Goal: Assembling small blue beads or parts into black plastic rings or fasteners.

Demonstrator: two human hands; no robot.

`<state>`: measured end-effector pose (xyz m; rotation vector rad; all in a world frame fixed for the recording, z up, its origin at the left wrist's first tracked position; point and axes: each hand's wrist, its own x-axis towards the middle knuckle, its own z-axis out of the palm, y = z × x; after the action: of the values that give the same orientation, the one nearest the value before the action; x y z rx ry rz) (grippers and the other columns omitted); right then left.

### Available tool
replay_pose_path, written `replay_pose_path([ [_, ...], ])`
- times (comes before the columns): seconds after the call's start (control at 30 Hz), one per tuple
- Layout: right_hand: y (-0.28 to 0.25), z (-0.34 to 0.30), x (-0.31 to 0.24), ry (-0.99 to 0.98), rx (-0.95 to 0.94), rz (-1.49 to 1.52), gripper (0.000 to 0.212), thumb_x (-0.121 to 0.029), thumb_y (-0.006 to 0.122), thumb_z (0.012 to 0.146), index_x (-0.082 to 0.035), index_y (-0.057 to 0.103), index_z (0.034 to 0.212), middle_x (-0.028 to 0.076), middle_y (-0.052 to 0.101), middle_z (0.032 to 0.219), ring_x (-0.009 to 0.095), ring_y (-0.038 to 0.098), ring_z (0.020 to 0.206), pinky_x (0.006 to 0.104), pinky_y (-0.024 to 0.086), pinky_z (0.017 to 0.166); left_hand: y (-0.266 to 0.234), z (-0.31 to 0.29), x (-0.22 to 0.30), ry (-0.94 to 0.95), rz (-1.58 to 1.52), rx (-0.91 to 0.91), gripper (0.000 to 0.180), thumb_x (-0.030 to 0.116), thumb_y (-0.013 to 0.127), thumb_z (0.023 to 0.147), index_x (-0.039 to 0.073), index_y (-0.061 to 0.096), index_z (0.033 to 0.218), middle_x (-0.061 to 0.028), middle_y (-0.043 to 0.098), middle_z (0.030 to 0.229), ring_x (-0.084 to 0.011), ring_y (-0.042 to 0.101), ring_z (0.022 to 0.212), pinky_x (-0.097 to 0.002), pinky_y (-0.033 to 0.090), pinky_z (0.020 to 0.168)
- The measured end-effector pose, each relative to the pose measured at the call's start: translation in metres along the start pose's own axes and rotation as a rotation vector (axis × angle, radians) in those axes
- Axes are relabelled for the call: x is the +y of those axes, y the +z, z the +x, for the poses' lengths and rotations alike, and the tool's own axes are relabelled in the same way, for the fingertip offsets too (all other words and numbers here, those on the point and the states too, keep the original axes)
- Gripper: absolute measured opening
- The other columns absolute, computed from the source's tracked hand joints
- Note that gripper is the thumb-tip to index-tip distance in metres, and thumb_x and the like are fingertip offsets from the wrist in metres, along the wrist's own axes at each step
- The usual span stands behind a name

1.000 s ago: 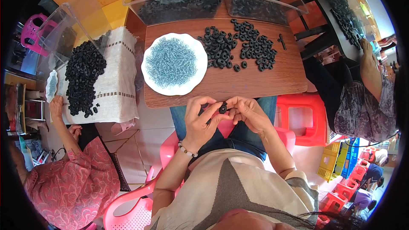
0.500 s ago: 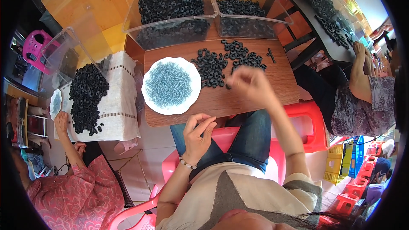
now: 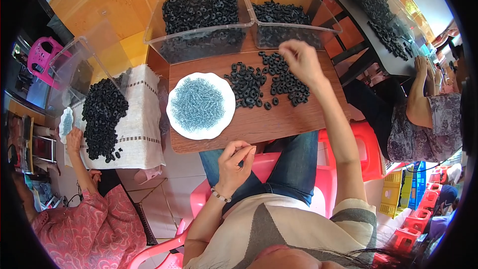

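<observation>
My right hand (image 3: 298, 60) is raised over the far side of a loose pile of black rubber rings (image 3: 249, 87) on the brown wooden table (image 3: 279, 124), close to the front wall of the right clear bin (image 3: 294, 32). Its fingers are bunched, and I cannot see whether they hold a ring. My left hand (image 3: 236, 162) rests over my lap below the table edge, thumb and forefinger pinched together with nothing visible between them. A white plate (image 3: 174, 119) of small pale-blue pieces (image 3: 199, 103) sits left of the pile.
Two clear bins, the left one (image 3: 199, 35), hold black rings at the table's far edge. On the left, a person in pink (image 3: 94, 224) works at a cloth-covered table with more rings (image 3: 102, 114). Another person (image 3: 423, 114) sits at right beside a red stool (image 3: 371, 149).
A second ago both hands held a black ring together over my lap. My right hand has since reached out across the table to the far side of the pile; my left stayed at my lap.
</observation>
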<state>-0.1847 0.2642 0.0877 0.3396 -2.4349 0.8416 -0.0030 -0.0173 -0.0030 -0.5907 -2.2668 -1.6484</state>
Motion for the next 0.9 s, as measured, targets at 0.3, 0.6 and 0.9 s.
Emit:
replay_pose_path([
  [0.3, 0.031, -0.061, 0.003, -0.025, -0.18, -0.085, 0.018, -0.004, 0.069, 0.092, -0.003, 0.075, 0.109, 0.013, 0.068, 0.102, 0.036, 0.059, 0.104, 0.0447, 0.051, 0.089, 0.002, 0.002, -0.003, -0.004, 0.015, -0.015, 0.011, 0.002, 0.077, 0.09, -0.001, 0.078, 0.101, -0.0091, 0.068, 0.1, -0.0175, 0.068, 0.073, -0.0291, 0.055, 0.066],
  [0.6, 0.058, -0.037, 0.026, 0.05, -0.261, -0.28, 0.03, -0.005, 0.072, 0.088, -0.003, 0.075, 0.118, 0.016, 0.067, 0.109, 0.038, 0.055, 0.11, 0.046, 0.052, 0.098, 0.003, 0.002, 0.002, -0.078, -0.004, -0.008, 0.011, -0.001, 0.078, 0.088, -0.002, 0.079, 0.099, -0.0105, 0.069, 0.097, -0.0208, 0.068, 0.081, -0.0297, 0.053, 0.071],
  [0.9, 0.05, -0.03, 0.02, 0.103, -0.256, -0.242, 0.021, -0.011, 0.08, 0.088, -0.001, 0.073, 0.106, 0.014, 0.067, 0.104, 0.035, 0.055, 0.108, 0.0465, 0.05, 0.09, 0.0, 0.004, 0.004, -0.109, -0.013, -0.027, 0.011, 0.001, 0.078, 0.089, -0.001, 0.079, 0.099, -0.0105, 0.07, 0.096, -0.0213, 0.068, 0.082, -0.0299, 0.053, 0.071],
])
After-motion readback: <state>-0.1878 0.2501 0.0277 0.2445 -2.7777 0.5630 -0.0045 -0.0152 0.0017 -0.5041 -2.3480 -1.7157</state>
